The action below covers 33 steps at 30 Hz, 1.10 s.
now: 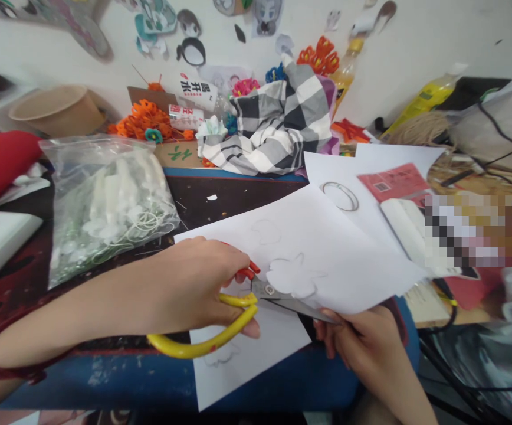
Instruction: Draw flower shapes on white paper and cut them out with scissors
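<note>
My left hand [185, 280] is closed round the yellow and red handles of a pair of scissors [220, 339]. The metal blades point right and lie along the lower edge of a white sheet of paper [348, 242]. A rabbit-like outline and a fainter rounded one are drawn in pencil on this sheet. At the sheet's lower edge, by the blade tips, my right hand [368, 336] pinches the paper, its fingers partly hidden underneath. Another white sheet [251, 375] with a pencil drawing lies below the scissors, near the blue table edge.
A clear bag of pale items [114, 206] lies at the left, beside a white box [3, 242] and something red [6, 165]. Checkered cloth [282, 118] and orange flowers [143, 121] stand behind. To the right are more paper, a roll of tape [340, 196] and a red packet [395, 183].
</note>
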Motion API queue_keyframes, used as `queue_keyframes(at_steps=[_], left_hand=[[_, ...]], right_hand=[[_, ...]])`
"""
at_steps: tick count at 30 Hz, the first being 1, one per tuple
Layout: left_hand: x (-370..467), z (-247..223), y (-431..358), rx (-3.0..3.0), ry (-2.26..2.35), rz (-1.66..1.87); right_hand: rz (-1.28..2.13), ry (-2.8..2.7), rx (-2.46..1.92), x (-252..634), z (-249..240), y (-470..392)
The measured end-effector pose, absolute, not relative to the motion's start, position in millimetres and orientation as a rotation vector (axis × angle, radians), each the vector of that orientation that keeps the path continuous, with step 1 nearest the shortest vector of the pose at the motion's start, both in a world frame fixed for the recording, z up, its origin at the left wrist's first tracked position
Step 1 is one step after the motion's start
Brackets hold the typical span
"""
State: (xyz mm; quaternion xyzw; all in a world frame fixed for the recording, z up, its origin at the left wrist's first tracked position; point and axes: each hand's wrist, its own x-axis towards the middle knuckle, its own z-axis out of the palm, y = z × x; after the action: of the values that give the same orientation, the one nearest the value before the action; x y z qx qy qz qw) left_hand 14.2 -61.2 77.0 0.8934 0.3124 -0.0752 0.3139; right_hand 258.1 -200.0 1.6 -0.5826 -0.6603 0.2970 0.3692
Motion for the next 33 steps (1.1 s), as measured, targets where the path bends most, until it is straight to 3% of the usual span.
queue_keyframes(at_steps=[33], left_hand=[[11, 69, -65, 2.261, 0.92, -0.228]], right_hand=[[0.837, -1.52, -1.574, 251, -5, -207]])
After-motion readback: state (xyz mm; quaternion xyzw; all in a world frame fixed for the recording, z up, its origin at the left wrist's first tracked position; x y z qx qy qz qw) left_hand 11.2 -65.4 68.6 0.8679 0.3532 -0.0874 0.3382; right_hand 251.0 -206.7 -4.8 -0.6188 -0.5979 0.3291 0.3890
